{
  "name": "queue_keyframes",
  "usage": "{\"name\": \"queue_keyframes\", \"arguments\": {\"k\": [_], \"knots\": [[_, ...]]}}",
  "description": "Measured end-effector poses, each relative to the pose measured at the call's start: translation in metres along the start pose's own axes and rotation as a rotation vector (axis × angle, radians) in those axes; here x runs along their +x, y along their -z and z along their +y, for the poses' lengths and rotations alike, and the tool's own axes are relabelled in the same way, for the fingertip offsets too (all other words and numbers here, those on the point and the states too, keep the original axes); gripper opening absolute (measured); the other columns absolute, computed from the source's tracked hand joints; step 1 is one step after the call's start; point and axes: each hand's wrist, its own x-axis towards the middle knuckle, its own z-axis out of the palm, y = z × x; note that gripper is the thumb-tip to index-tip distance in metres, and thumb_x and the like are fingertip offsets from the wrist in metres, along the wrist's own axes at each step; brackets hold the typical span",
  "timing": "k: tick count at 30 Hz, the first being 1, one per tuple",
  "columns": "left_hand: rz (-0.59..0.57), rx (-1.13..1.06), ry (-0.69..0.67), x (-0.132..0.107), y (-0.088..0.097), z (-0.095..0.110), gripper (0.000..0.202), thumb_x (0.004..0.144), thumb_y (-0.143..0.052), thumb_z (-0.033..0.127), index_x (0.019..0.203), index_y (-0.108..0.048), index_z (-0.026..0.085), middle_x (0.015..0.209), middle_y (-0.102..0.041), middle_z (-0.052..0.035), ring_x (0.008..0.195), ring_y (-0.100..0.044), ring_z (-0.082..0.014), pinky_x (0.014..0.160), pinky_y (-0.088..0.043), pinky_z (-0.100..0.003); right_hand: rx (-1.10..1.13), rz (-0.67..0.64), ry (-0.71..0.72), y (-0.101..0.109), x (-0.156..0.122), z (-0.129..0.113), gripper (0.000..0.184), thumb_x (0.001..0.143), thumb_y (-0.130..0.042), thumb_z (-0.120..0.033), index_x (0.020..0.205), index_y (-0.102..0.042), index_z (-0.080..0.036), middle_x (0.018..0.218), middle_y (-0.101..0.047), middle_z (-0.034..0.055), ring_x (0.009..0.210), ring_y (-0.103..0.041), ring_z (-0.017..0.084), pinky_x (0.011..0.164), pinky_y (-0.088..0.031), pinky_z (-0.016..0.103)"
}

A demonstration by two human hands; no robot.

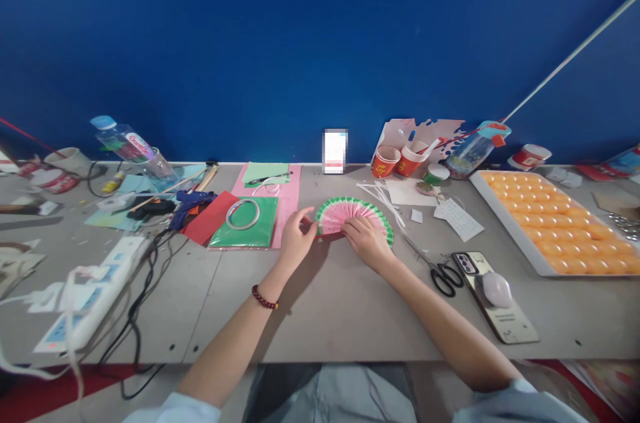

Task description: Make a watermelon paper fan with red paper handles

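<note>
A pleated paper fan (340,213), pink with dark specks and a green rim like a watermelon slice, is spread in a half circle over the table. My right hand (367,243) is closed on its lower middle, where the folds meet; the fingers hide that spot. At the fan's left end, my left hand (299,235) has its thumb and forefinger curved apart, the thumb tip close to the fan's edge. Whether it touches, I cannot tell. Left of that hand, a green paper pack (265,219) carries a ring of silvery tape (243,214).
Right: black-handled scissors (447,278), a phone (500,313), a tray of orange balls (565,223). Behind: red paper cups (386,161) and a propped lit screen (335,151). Left: a tilted bottle (135,146), a blue glue gun (193,203), a power strip (95,296) with cables.
</note>
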Motion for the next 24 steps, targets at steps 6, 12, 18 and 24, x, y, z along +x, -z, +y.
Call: {"name": "queue_keyframes", "arguments": {"k": [6, 12, 18, 24], "knots": [[-0.123, 0.386, -0.277, -0.0031, -0.0009, -0.0064, 0.016, 0.084, -0.055, 0.018, 0.096, -0.067, 0.019, 0.094, -0.063, -0.0067, 0.094, -0.057, -0.0207, 0.084, -0.047, -0.034, 0.069, -0.053, 0.092, -0.0013, 0.0001, -0.0012, 0.019, 0.09, -0.044, -0.013, 0.088, -0.062, -0.018, 0.088, -0.065, 0.0085, 0.084, -0.055, 0.021, 0.076, -0.044, 0.034], [-0.19, 0.437, -0.22, -0.0036, -0.0003, -0.0074, 0.015, 0.085, -0.052, 0.015, 0.089, -0.067, 0.018, 0.086, -0.065, -0.0058, 0.083, -0.061, -0.0185, 0.076, -0.048, -0.031, 0.193, -0.01, 0.036, -0.0019, -0.0006, -0.0045, 0.015, 0.089, -0.046, -0.016, 0.089, -0.061, -0.017, 0.081, -0.065, 0.0073, 0.079, -0.058, 0.02, 0.074, -0.048, 0.034], [-0.139, 0.549, -0.221, -0.0062, -0.0014, -0.0075, 0.019, 0.084, -0.049, 0.012, 0.096, -0.064, 0.017, 0.091, -0.065, -0.0086, 0.09, -0.06, -0.0224, 0.076, -0.048, -0.033, 0.239, 0.041, -0.059, -0.0082, -0.0018, -0.0012, 0.019, 0.09, -0.044, -0.013, 0.094, -0.062, -0.018, 0.087, -0.066, 0.0082, 0.083, -0.06, 0.021, 0.075, -0.05, 0.034], [-0.134, 0.251, -0.067, -0.0052, -0.0036, -0.0067, 0.029, 0.079, -0.054, 0.009, 0.106, -0.061, 0.019, 0.083, -0.065, -0.0041, 0.079, -0.061, -0.0184, 0.076, -0.048, -0.032, 0.241, 0.077, -0.077, -0.0094, -0.0016, -0.0012, 0.02, 0.09, -0.045, -0.014, 0.092, -0.063, -0.02, 0.085, -0.064, 0.0074, 0.08, -0.059, 0.021, 0.074, -0.05, 0.035]]}}
